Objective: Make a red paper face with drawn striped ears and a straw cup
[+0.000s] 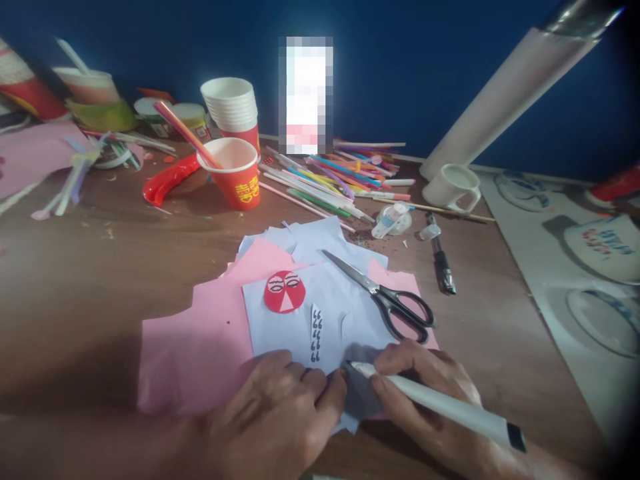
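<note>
R hand (pixel 430 387) is seen at 4 o'clock of blue paper (pixel 285 333); white marker (pixel 450 403) is pinched there btwn thumb & finger. By curled L hand (pixel 285 407), at 7 o'clock, blue paper is pressed; grip underneath can't be told. Scissors (pixel 376 291) are laid approx. 2 o'clock.

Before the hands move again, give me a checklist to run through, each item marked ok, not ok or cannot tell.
1. White marker held in the right hand: ok.
2. Marker tip touching the pale blue paper: cannot tell; it is at or just above it.
3. Left hand resting at the paper's near part: ok.
4. Scissors off the papers: not ok; they lie across them, handles near the right hand.
5. Red paper circle clear of both hands: ok.
6. Front red cup upright: ok.
</note>
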`<state>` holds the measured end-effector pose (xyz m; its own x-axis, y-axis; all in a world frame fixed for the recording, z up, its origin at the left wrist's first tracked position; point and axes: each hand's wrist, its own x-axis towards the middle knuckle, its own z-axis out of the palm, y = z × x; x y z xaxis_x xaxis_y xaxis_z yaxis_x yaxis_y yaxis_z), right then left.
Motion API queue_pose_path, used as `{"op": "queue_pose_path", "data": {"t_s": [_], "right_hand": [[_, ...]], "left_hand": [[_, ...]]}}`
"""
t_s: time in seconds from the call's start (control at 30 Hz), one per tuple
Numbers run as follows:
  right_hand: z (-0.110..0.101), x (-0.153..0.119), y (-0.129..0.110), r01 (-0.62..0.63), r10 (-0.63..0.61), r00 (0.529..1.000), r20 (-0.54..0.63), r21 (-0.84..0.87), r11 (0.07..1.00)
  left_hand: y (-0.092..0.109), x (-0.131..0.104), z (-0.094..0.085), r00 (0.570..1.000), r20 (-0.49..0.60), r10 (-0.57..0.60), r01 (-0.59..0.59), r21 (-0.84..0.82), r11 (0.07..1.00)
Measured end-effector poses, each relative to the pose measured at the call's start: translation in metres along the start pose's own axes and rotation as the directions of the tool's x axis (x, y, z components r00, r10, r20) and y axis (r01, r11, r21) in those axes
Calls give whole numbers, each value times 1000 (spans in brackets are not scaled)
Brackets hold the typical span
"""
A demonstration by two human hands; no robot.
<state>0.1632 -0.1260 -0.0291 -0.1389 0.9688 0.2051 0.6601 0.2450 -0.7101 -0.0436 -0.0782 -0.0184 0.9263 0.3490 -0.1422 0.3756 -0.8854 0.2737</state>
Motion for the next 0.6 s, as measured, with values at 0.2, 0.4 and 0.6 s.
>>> {"op": "queue_pose_path", "data": {"t_s": [0.2,0.4,0.6], "right_hand": [[1,-4,0,17,-17,1000,-10,-38,999],[3,-1,-2,13,-14,1000,-20,-83,996],[1,-1,-1,21,-20,999,31,-41,999]], "left_hand": [[-1,2,-6,999,44,17,-17,2,1000],[-2,-2,-1,998,21,55,-56,25,998],[-1,-2,-1,999,8,39,-39,20,999]]}}
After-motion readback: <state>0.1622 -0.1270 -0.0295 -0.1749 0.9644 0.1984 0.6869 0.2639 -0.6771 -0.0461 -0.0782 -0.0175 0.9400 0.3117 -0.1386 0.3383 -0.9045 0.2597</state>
